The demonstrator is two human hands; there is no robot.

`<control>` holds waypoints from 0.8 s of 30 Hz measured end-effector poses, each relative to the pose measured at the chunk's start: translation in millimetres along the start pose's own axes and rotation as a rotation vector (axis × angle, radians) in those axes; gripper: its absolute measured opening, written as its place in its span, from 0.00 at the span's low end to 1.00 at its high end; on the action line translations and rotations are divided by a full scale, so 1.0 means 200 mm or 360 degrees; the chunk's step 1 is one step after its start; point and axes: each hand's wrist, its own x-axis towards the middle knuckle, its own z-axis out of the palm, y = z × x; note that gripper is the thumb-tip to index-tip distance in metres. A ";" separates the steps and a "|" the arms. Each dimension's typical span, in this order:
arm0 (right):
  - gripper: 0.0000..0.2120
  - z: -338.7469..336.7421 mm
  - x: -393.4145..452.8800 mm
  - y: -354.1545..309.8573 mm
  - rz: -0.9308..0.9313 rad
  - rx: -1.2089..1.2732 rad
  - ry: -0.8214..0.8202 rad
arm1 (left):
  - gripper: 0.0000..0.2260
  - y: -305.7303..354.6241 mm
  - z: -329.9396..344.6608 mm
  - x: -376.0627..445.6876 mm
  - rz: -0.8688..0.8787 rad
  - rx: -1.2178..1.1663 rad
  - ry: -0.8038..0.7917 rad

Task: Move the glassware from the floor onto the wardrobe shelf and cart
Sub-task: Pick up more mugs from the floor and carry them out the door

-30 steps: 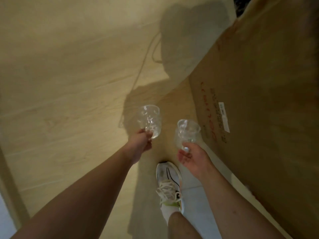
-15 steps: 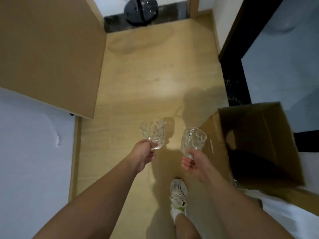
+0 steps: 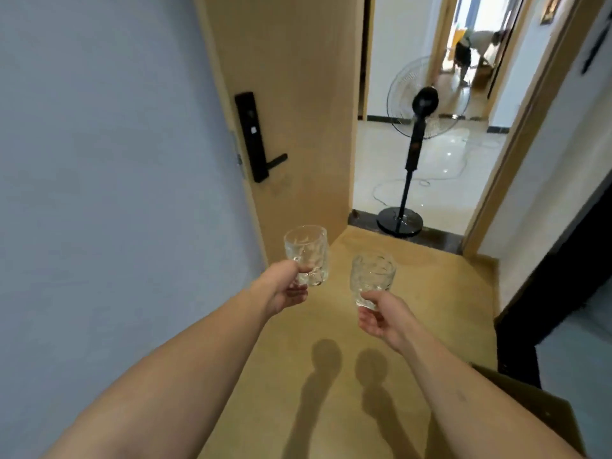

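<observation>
Carry step: left hand (image 3: 285, 290) fingers clamped on left glass (image 3: 307, 255), right hand (image 3: 381, 318) on right glass (image 3: 372, 279) — both gripped low, so keep them upright & apart

left tumbler (image 3: 307, 255): clear glass, faceted, shiny
right tumbler (image 3: 371, 278): clear glass, same facets
door (image 3: 291, 104): light wood, matt
floor (image 3: 381, 326): wood, smooth
fan base (image 3: 400, 221): black, glossy

A single wide-angle head view looks forward and slightly down from the person's own height, over both forearms. The hands (image 3: 331, 303) sit near the centre, close to the lens. Beyond them lie the floor (image 3: 430, 293), an open door (image 3: 298, 94) and a fan (image 3: 427, 101) in the doorway.
</observation>
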 end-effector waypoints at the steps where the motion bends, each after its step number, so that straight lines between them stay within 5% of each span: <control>1: 0.05 0.09 -0.09 -0.01 -0.0034 -0.0063 -0.0062 | 0.16 0.02 -0.11 -0.12 0.0049 -0.0057 0.0046; 8: 0.06 0.79 -0.70 0.11 -0.0216 -0.0331 -0.0582 | 0.09 -0.13 -0.93 -0.99 0.0313 -0.0497 0.0510; 16: 0.11 1.60 -1.34 0.61 -0.0081 -0.0677 -0.1206 | 0.07 -0.67 -1.72 -1.93 0.0427 -0.0884 0.1162; 24: 0.15 2.28 -2.00 1.28 0.0158 -0.1081 -0.1805 | 0.19 -1.35 -2.19 -2.66 0.0387 -0.1294 0.1786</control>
